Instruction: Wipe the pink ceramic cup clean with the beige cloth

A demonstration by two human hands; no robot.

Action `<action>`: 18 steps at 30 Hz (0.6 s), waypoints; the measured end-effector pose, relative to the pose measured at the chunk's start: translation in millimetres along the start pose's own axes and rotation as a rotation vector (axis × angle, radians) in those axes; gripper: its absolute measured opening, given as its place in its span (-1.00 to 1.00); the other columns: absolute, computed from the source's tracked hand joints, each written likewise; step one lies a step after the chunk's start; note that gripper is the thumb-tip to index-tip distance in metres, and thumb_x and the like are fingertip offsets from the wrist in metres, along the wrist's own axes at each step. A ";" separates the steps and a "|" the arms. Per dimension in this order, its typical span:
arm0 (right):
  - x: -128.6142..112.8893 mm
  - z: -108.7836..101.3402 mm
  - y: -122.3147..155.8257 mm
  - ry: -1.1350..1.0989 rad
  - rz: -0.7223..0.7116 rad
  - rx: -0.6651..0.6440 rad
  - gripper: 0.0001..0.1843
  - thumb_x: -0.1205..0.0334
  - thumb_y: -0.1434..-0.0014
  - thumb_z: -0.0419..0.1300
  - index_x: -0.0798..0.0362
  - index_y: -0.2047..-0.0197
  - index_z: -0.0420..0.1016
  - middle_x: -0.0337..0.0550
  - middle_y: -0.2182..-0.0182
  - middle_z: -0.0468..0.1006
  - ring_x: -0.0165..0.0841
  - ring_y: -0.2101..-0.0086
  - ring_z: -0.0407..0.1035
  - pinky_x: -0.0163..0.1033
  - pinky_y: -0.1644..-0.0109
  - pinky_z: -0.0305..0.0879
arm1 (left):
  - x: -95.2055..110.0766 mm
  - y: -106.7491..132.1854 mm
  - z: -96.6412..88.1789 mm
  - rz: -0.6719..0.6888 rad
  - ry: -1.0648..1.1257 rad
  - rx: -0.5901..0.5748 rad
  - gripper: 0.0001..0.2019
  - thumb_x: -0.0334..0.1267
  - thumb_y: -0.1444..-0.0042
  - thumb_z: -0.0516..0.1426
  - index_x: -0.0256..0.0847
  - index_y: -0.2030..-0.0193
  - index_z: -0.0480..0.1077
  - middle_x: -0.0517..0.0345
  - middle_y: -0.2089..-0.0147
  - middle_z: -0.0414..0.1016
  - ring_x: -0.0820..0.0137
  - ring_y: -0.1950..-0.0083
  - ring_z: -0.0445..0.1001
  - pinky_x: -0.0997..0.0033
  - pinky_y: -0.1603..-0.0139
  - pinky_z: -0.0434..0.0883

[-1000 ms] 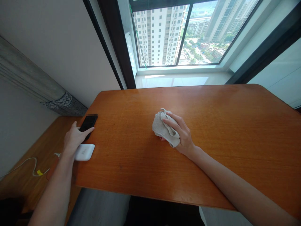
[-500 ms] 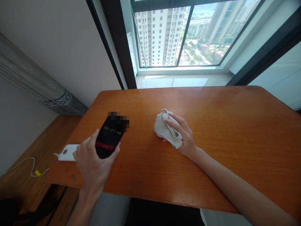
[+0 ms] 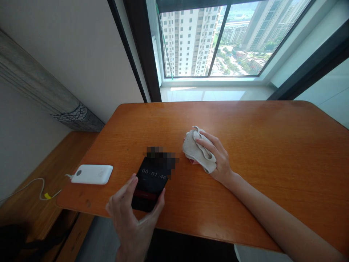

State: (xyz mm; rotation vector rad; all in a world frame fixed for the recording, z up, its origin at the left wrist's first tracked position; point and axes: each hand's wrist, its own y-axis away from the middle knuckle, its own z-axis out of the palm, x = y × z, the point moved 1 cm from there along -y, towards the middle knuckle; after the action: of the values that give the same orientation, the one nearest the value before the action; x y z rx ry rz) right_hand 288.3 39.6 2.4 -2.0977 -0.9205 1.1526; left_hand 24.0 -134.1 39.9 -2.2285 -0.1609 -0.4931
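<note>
My left hand (image 3: 136, 218) grips a dark smartphone (image 3: 149, 185) by its two long sides, near the table's front edge. Its screen is lit with a timer reading 00:01:46, and its upper end is blurred out. On the wooden table (image 3: 267, 153), right of the phone, my right hand (image 3: 218, 156) is closed over a bunched pale cloth (image 3: 197, 149). A bit of something pinkish red (image 3: 194, 161) peeks out from under the cloth; its kind cannot be made out.
A white power bank (image 3: 94, 174) lies at the table's left edge, its cable (image 3: 42, 185) running down over a lower wooden bench (image 3: 32, 196). Behind the table stand a window (image 3: 212, 43) and dark frame posts. A grey curtain (image 3: 40, 80) hangs at left.
My left hand has brought the phone rightward and nearer to me, uncovering the whole white power bank. The right hand stays on the cloth. My view has shifted slightly.
</note>
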 end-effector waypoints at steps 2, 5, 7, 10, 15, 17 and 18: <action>-0.6 -0.6 -0.7 0.002 0.001 0.000 -0.24 0.19 -0.39 0.42 -0.32 -0.57 0.37 0.00 -0.52 0.41 0.10 -0.41 0.44 0.33 -0.43 0.53 | -2.8 -2.2 0.2 0.017 -0.005 -0.012 0.02 -0.18 -0.12 0.50 0.27 -0.66 0.17 -0.09 -0.26 0.63 -0.13 -0.07 0.64 -0.37 -0.11 0.55; -2.2 -1.6 -2.1 0.004 -0.003 0.009 -0.24 0.21 -0.39 0.42 -0.33 -0.57 0.38 0.01 -0.51 0.44 0.09 -0.40 0.46 0.31 -0.41 0.55 | -22.6 -21.0 4.4 -0.061 0.036 -0.052 -0.07 -0.07 -0.15 0.49 0.10 -0.62 0.24 -0.11 -0.29 0.60 -0.09 -0.18 0.62 -0.28 -0.25 0.54; -2.8 -1.6 -2.6 0.006 -0.007 0.010 -0.23 0.23 -0.38 0.42 -0.34 -0.57 0.37 0.01 -0.50 0.44 0.08 -0.40 0.46 0.30 -0.41 0.55 | -52.4 -46.0 10.7 -0.171 0.072 -0.096 -0.06 0.06 -0.12 0.49 0.01 -0.59 0.27 -0.15 -0.33 0.58 -0.14 -0.28 0.60 -0.27 -0.29 0.55; -2.4 -0.4 -2.7 0.011 -0.014 0.012 -0.22 0.23 -0.38 0.42 -0.34 -0.58 0.37 0.01 -0.50 0.43 0.09 -0.41 0.45 0.31 -0.43 0.54 | -118.7 -94.0 24.3 -0.344 0.008 -0.161 -0.01 0.17 -0.03 0.49 -0.09 -0.55 0.31 -0.17 -0.33 0.59 -0.17 -0.26 0.61 -0.28 -0.30 0.55; -1.1 1.4 -2.9 0.017 -0.025 0.019 -0.21 0.23 -0.38 0.43 -0.31 -0.58 0.36 0.03 -0.51 0.42 0.09 -0.42 0.45 0.30 -0.44 0.52 | -224.4 -153.0 47.2 -0.434 -0.135 -0.247 -0.18 0.18 0.06 0.49 -0.12 -0.30 0.45 -0.01 0.02 0.70 -0.17 -0.05 0.64 -0.29 -0.12 0.54; -1.2 1.4 -3.2 0.021 -0.025 0.023 -0.21 0.20 -0.38 0.43 -0.33 -0.58 0.35 0.02 -0.51 0.43 0.09 -0.40 0.47 0.30 -0.42 0.54 | -251.5 -160.8 53.7 -0.469 -0.167 -0.319 -0.19 0.23 0.10 0.48 -0.11 -0.24 0.46 0.04 0.14 0.67 -0.19 -0.02 0.63 -0.27 -0.08 0.52; -1.4 1.3 -3.3 0.022 -0.023 0.023 -0.22 0.19 -0.39 0.43 -0.34 -0.58 0.35 0.01 -0.50 0.43 0.08 -0.39 0.48 0.29 -0.41 0.55 | -262.3 -162.1 56.0 -0.502 -0.184 -0.343 -0.18 0.25 0.11 0.48 -0.11 -0.23 0.46 0.06 0.17 0.66 -0.19 -0.02 0.63 -0.27 -0.08 0.51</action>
State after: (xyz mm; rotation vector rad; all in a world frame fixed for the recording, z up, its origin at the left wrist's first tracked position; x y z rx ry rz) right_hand 285.7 40.7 4.9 -2.0722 -0.9142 1.1207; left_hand -244.2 26.5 17.1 -2.5697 -0.7983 -0.6159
